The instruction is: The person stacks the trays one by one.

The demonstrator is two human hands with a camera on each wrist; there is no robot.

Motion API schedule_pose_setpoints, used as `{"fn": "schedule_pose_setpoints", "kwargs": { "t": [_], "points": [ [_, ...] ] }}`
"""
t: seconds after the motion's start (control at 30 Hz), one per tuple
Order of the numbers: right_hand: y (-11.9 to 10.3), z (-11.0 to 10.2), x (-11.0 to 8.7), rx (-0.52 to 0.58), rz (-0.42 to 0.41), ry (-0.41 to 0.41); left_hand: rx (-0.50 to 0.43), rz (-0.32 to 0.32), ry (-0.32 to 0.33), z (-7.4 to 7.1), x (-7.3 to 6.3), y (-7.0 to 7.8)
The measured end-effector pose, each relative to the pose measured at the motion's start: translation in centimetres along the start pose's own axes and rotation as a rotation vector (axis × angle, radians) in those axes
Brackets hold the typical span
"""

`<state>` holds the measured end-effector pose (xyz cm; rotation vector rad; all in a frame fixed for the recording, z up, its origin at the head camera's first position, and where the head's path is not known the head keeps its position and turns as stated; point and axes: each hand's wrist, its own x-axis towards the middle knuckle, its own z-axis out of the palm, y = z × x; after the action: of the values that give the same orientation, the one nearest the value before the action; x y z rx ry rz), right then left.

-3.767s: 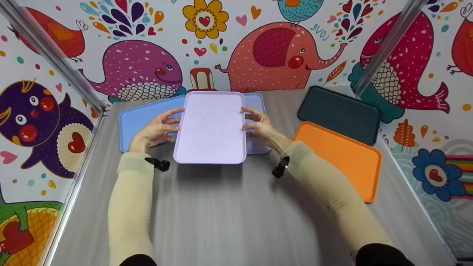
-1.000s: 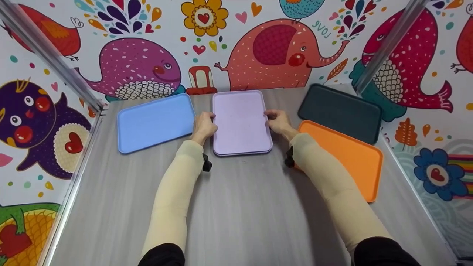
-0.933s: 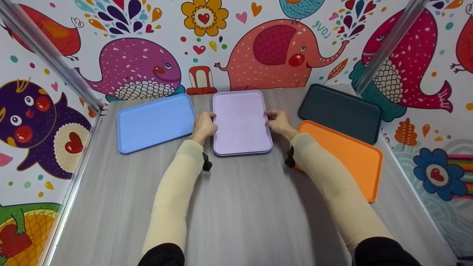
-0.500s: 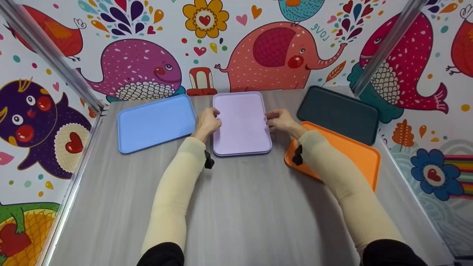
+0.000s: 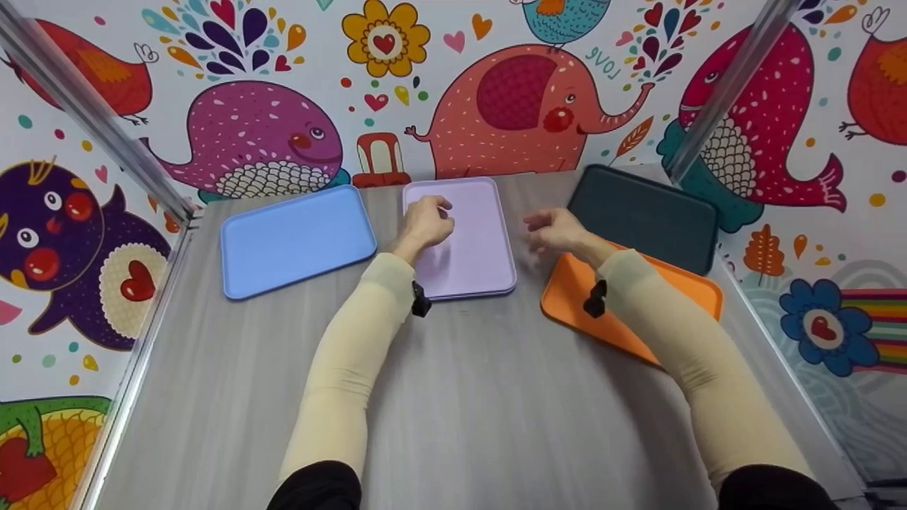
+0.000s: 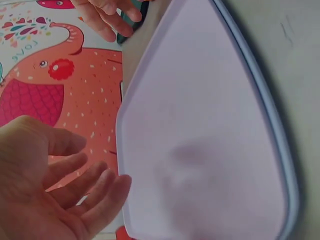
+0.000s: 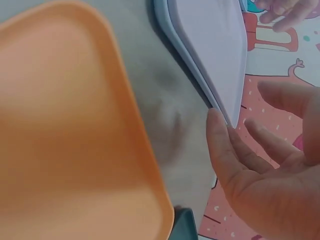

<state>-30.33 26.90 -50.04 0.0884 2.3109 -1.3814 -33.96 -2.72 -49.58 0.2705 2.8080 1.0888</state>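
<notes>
A pale lilac tray lies at the back middle of the table, stacked on another tray whose bluish edge shows beneath it in the left wrist view. Over the lilac tray's left part hovers my left hand, fingers loosely bent and holding nothing. My right hand hangs above the gap between the lilac tray and the orange tray, its fingers spread and relaxed. In the right wrist view the orange tray fills the left side. Part of it is hidden under my right forearm in the head view.
A blue tray lies slantwise at the left. At the back right a dark green tray touches or overlaps the orange one. A grey table spans the front, with patterned walls behind and at the sides.
The lilac tray was lowered onto the tray beneath. Both hands then released its sides; the left moved over it, the right moved away rightward. The orange tray shifted slightly left under the right forearm.
</notes>
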Motion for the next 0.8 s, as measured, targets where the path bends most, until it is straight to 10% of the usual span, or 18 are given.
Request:
{"fn": "schedule_pose_setpoints", "kwargs": {
  "t": [0.23, 0.57, 0.8],
  "points": [
    [1.4, -1.7, -1.9, -0.058, -0.029, 0.006, -0.023, 0.066, -0.053, 1.7, 0.7, 2.1],
    [3.3, -4.2, -4.3, -0.059, 0.010, 0.067, -0.043, 0.146, -0.068, 12.0, 10.9, -4.4],
    [5.0, -6.7, -6.6, -0.010, 0.044, 0.103, -0.053, 0.134, -0.189, 13.7, 10.0, -1.9]
  ]
}}
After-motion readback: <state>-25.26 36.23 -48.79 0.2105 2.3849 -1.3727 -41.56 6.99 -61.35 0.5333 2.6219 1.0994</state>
